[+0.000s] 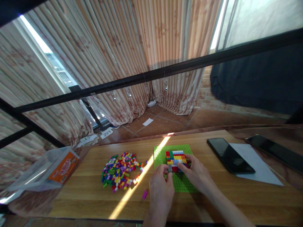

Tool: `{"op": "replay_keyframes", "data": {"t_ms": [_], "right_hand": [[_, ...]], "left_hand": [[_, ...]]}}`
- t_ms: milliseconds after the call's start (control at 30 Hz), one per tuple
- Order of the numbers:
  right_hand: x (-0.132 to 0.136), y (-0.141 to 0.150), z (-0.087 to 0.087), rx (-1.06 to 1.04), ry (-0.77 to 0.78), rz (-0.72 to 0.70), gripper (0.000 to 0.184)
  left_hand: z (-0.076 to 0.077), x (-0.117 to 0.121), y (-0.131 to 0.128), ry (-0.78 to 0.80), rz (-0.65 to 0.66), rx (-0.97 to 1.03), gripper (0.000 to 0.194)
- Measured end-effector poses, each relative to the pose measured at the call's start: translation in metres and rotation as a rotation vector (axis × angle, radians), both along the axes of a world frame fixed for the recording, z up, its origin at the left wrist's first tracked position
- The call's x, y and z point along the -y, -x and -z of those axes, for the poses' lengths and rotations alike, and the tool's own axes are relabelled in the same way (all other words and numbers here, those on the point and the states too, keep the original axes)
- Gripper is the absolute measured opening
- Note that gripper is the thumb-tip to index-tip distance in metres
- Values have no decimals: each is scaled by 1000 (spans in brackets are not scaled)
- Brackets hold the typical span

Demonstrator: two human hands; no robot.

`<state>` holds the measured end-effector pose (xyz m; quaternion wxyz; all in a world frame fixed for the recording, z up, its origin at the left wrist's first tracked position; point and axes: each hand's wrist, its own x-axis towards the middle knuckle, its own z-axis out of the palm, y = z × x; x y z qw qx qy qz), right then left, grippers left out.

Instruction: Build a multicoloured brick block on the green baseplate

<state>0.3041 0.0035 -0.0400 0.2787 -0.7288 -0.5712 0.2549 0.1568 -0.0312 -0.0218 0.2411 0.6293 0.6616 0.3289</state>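
A green baseplate (161,154) lies on the wooden table, carrying a block of coloured bricks (176,158) in red, yellow, green and white rows. My left hand (161,189) is at the block's near left corner, its thumb and finger pinched on a small grey brick (169,168) there. My right hand (197,175) rests on the baseplate at the block's right side, fingers curled against the block's near right edge. A heap of loose coloured bricks (120,171) lies to the left of the baseplate.
A purple brick (144,194) lies alone near the table's front. A plastic bag with an orange label (50,170) sits at the far left. A dark phone (229,155) lies right of the baseplate on white paper (258,165); another dark device (276,151) lies farther right.
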Motion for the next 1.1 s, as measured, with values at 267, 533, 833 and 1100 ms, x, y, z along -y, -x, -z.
{"op": "replay_keyframes", "data": {"t_ms": [267,533,833,1100], "right_hand": [[-5,-1,6,-23,30,17,47],[-9,-2,2,-125,78,42,46],[-12,-17,19,-305,-35,82,55],[-17,-28,22,-414,-109,134,41]], "left_hand": [[21,43,80,17,-256,-123,19],[21,51,87,82,-154,-268,9],[14,47,77,77,-129,-49,15],[-12,-3,12,33,23,245,21]]}}
